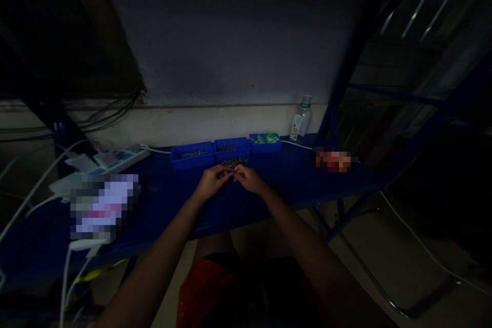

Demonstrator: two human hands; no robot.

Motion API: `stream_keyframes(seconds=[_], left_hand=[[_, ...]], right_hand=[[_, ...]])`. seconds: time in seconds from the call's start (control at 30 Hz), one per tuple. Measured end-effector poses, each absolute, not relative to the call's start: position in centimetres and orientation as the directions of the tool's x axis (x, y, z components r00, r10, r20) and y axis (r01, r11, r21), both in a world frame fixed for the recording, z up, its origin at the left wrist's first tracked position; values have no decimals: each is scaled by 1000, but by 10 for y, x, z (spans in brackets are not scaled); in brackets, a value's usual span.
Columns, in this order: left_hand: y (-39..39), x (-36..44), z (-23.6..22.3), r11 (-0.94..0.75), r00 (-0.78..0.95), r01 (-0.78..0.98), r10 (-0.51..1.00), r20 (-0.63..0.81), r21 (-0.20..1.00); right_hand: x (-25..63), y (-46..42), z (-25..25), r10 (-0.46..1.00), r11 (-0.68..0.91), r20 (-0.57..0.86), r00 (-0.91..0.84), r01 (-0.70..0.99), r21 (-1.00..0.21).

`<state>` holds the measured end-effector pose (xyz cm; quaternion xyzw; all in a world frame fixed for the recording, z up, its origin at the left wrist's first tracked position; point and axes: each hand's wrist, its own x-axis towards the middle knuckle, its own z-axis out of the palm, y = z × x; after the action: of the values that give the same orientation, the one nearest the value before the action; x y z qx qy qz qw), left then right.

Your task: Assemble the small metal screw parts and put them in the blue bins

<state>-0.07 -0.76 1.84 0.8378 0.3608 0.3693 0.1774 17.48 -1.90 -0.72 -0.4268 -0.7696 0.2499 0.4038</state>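
Observation:
My left hand (211, 182) and my right hand (248, 178) meet over the blue table (169, 189), fingertips pinched close together. Whatever lies between the fingers is too small and dark to name. Just beyond them is a loose heap of small brass-coloured parts (235, 162) on the table top. Behind that heap stand three blue bins in a row. The left bin (192, 163) holds thin silvery pieces, and the middle bin (232, 155) holds small brass-coloured pieces. In the right bin (265, 147) sits crinkled green, clear-looking plastic.
A clear bottle (302, 124) stands at the back right by the wall. A white power strip (122, 160) with plugs and cables lies at the left, behind a blurred-out object (105, 205). Another blurred-out item (332, 160) rests at the right. Blue metal posts frame both sides.

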Motion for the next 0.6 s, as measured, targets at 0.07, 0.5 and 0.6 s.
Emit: stream_keyframes(seconds=[0.07, 0.5, 0.6], left_hand=[[-7, -1, 17, -677, 468, 471, 735, 490, 566], [-4, -1, 15, -633, 437, 502, 774, 459, 589], [-2, 0, 13, -615, 471, 489, 783, 406, 618]], right_hand=[[175, -20, -7, 859, 509, 402, -316, 462, -726], [175, -24, -2, 854, 518, 455, -251, 498, -696], [174, -25, -2, 857, 510, 457, -238, 514, -689]])
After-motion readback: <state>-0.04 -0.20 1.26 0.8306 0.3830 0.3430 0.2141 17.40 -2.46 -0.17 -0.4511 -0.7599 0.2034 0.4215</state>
